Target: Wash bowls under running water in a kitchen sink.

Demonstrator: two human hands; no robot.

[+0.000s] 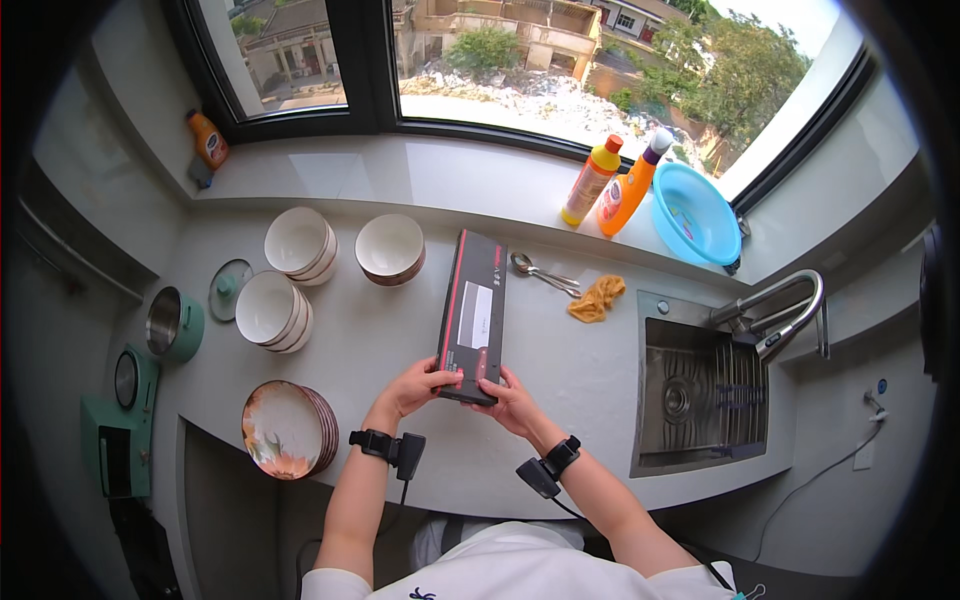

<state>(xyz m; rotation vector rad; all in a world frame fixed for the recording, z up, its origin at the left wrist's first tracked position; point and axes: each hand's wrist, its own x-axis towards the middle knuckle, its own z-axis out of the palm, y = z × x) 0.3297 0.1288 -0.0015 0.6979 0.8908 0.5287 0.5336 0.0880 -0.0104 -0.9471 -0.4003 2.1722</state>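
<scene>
A long, flat black cardboard knife box (486,277) with a red edge stripe, a pale panel and a picture of a knife lies in front of me, its long side pointing towards the window. My left hand (416,385) grips its near left corner, thumb on top. The near right corner is held by my right hand (512,401), with fingers tucked beneath. Whether the far end rests on the countertop (555,375) or is raised, I cannot tell. Right of the box lie metal spoons (541,273) and a crumpled orange-brown cloth (598,298).
Stacked bowls (388,247) and a pile of floral plates (283,431) stand left, near a green pot (174,324) and glass lid (229,289). A sink (675,375) with a faucet (780,307) is right. Cleaner bottles (628,193) and a blue basin (694,214) line the sill.
</scene>
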